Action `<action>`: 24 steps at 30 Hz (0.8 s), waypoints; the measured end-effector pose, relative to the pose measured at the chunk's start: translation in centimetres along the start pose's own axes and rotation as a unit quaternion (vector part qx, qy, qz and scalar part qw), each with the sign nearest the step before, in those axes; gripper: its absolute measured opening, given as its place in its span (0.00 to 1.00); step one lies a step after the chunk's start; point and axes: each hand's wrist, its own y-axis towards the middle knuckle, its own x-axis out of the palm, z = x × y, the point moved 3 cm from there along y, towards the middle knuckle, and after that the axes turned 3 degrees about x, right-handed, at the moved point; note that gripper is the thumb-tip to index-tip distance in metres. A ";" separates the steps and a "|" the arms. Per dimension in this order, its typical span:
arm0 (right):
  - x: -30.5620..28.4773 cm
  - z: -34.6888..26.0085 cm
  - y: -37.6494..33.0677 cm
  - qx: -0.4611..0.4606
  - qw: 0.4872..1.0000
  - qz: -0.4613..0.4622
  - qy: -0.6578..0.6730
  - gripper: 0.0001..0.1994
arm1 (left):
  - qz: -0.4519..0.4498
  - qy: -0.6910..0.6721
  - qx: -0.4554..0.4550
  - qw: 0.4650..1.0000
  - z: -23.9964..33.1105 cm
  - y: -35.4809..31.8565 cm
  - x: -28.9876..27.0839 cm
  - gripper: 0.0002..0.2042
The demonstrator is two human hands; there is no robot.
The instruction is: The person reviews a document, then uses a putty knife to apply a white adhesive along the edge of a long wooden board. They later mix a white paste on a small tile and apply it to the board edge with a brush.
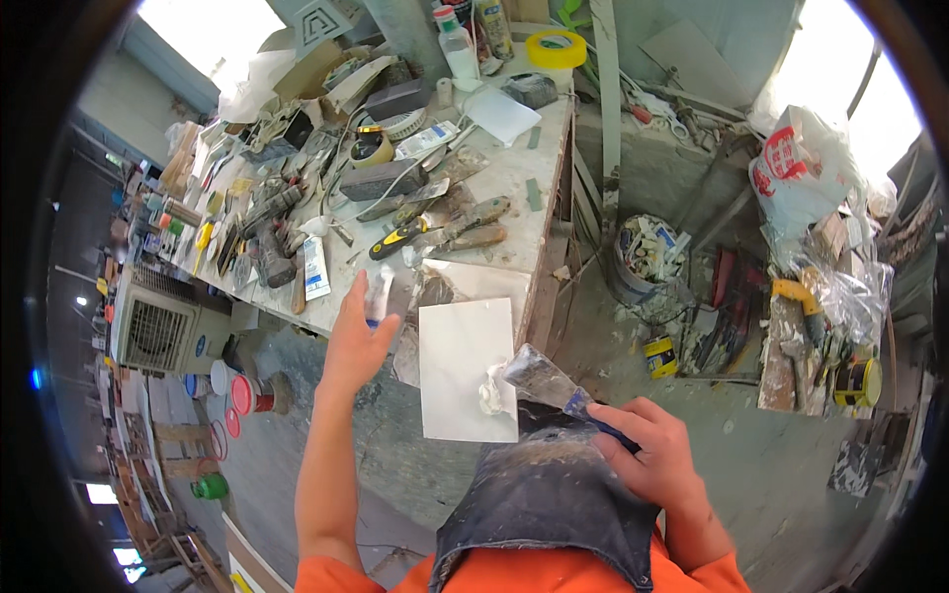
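Think of the white board (455, 346) as the middle of a clock. At 2 o'clock, a round bucket (634, 285) stands on the floor, full of pale scraps and bits. Farther out at 2 o'clock is a see-through bag (803, 178) with red marks; I cannot tell what is in it. A yellow and black tin (660, 357) sits at 3 o'clock. At 9 o'clock there is a red and white bucket (259, 396), and I cannot see inside it. A bottle (458, 51) stands at 12 o'clock on the messy table (509, 163), and a white and blue tube (315, 267) lies at 10 o'clock.

The right hand (647, 447) is at 4 o'clock. It is wrapped around the dark blue handle of a scraper (542, 379). The wide blade points to 10 o'clock and reaches the board's right edge. A white blob of paste (491, 391) sits on the board just beside the blade; I cannot tell if they touch.

The left hand (357, 341) is at 10 o'clock, near the board. It is open, fingers pointing to 12 and thumb spread out. A small white and blue thing (380, 293) shows beside the fingers, but I cannot tell if the hand touches it.
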 end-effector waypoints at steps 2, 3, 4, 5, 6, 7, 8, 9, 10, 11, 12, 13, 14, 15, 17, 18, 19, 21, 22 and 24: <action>-0.8 0.0 0.4 0.031 0.999 0.002 0.021 0.22 | 0.042 0.046 0.025 0.998 1.6 -0.8 -0.2 0.36; -1.1 0.5 0.5 0.043 0.997 0.038 0.047 0.22 | 0.068 0.019 0.017 0.997 2.2 -1.8 -0.4 0.37; -0.9 1.4 0.5 0.054 0.993 0.073 0.072 0.22 | 0.108 -0.021 -0.004 0.994 2.2 -3.5 -0.1 0.37; -0.9 2.2 0.5 0.062 0.987 0.106 0.100 0.23 | 0.150 -0.057 -0.028 0.987 2.3 -5.9 0.0 0.37; -0.7 3.4 0.8 0.092 0.981 0.076 0.152 0.21 | 0.193 -0.144 -0.102 0.965 2.6 -8.4 0.8 0.36; -0.6 4.8 1.0 0.123 0.970 0.042 0.205 0.20 | 0.235 -0.226 -0.174 0.929 3.2 -11.3 1.9 0.35; -0.7 5.7 1.4 0.154 0.954 0.006 0.259 0.19 | 0.227 -0.292 -0.248 0.895 3.3 -14.6 3.1 0.34; -0.9 5.9 1.9 0.207 0.930 -0.024 0.302 0.15 | 0.218 -0.358 -0.318 0.850 3.4 -17.1 4.6 0.32; -0.6 6.8 2.1 0.233 0.910 -0.056 0.339 0.14 | 0.177 -0.502 -0.359 0.767 5.1 -18.2 5.7 0.31; -0.4 7.3 2.6 0.250 0.892 -0.090 0.365 0.14 | 0.134 -0.632 -0.386 0.659 7.2 -18.7 6.7 0.31; -0.2 7.7 3.1 0.266 0.872 -0.130 0.389 0.15 | 0.122 -0.682 -0.388 0.608 8.3 -18.6 7.4 0.29; -0.3 8.0 3.6 0.270 0.870 -0.144 0.386 0.15 | 0.111 -0.729 -0.386 0.555 9.3 -18.3 8.0 0.28; -0.2 8.3 4.2 0.270 0.867 -0.163 0.385 0.16 | 0.104 -0.771 -0.376 0.503 10.3 -18.0 8.3 0.27; 0.0 8.4 4.9 0.265 0.864 -0.184 0.386 0.17 | 0.120 -0.764 -0.400 0.492 10.6 -18.0 8.7 0.26; 0.0 9.6 5.6 0.260 0.853 -0.199 0.406 0.18 | 0.170 -0.747 -0.431 0.477 10.2 -17.4 8.6 0.24; 0.1 9.6 6.0 0.255 0.847 -0.209 0.416 0.19 | 0.182 -0.723 -0.445 0.496 10.6 -16.7 8.4 0.24; 0.1 9.4 6.1 0.265 0.849 -0.200 0.411 0.19 | 0.185 -0.723 -0.436 0.502 10.7 -16.2 8.0 0.24; -0.8 8.5 6.3 0.274 0.856 -0.178 0.400 0.17 | 0.173 -0.729 -0.418 0.514 10.3 -15.1 7.7 0.25; -1.0 8.2 6.2 0.277 0.862 -0.163 0.393 0.16 | 0.157 -0.735 -0.411 0.515 10.1 -14.6 7.6 0.25; -1.2 7.8 5.7 0.270 0.867 -0.170 0.382 0.16 | 0.149 -0.735 -0.404 0.524 10.0 -14.0 7.8 0.24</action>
